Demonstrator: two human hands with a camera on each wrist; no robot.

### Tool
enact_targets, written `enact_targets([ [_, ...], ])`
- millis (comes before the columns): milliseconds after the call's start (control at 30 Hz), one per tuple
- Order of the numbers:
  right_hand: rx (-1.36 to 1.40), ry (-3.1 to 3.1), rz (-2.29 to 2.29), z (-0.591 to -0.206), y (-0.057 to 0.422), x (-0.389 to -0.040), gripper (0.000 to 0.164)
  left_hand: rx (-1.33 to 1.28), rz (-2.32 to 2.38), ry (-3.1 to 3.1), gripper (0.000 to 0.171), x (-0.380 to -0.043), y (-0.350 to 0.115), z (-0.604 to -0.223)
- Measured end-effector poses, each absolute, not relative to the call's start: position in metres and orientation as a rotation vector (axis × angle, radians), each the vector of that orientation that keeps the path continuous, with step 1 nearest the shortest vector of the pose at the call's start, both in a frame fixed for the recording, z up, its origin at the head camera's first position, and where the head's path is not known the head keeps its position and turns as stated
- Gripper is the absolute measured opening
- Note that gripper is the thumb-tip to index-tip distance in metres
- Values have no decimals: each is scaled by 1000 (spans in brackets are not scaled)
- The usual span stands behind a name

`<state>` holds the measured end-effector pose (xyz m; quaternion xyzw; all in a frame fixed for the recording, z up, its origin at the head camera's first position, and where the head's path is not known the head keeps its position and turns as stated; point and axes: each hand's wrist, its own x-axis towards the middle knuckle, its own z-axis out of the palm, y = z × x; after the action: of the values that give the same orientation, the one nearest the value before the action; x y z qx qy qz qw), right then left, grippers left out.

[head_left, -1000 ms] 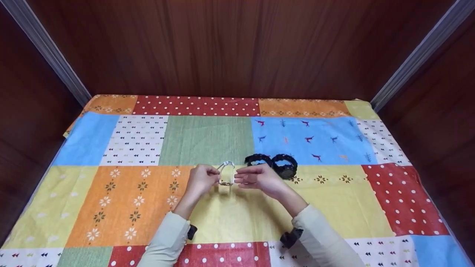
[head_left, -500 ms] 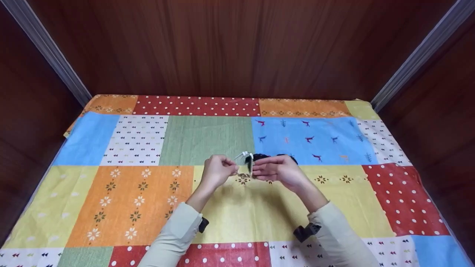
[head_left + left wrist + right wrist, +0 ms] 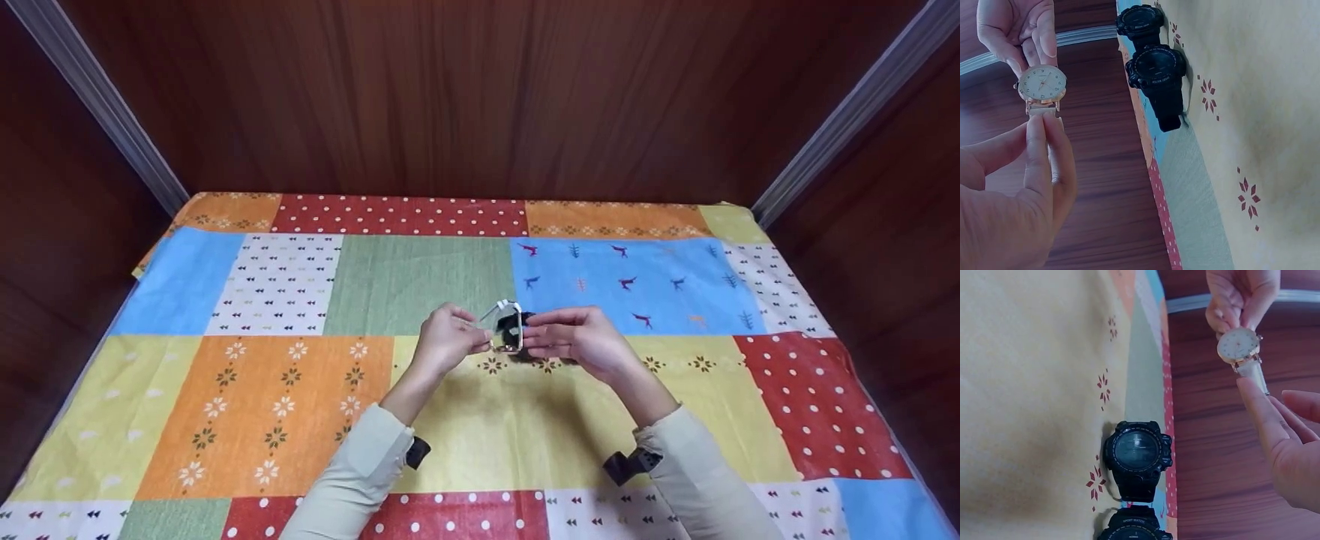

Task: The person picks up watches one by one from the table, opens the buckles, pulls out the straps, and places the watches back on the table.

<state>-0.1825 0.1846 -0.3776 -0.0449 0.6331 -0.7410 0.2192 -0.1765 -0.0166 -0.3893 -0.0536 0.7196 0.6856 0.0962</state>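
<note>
I can read "SPORT WATCH" in pale capitals above the screen of the lower black watch [image 3: 1133,527], partly cut off at the foot of the right wrist view. The upper black watch [image 3: 1136,453], just beside it, has lettering around its face, too fine for me to make out. Hour numerals ring the dial of the white watch [image 3: 1042,82], too small to name surely.

From above, the head camera faces down; closer, sideways wrist views share the pale watch [image 3: 1042,82].
</note>
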Motion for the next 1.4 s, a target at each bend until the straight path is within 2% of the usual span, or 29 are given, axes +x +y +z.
enact_targets([
  [100,-133,1731,-2071,-376,184,-183,32,-158,2033,2123,33,-177,-17,-388],
  [433,-140,1888,-2057,-378,177,-185,29,-12,2029,2138,33,-178,-18,-385],
  [900,-224,2309,-1808,-369,173,-184,21,221,1970,2219,20,-175,-18,-380],
  [1400,-334,2345,-1814,-369,173,-185,23,312,1806,2515,16,-170,-16,-372],
])
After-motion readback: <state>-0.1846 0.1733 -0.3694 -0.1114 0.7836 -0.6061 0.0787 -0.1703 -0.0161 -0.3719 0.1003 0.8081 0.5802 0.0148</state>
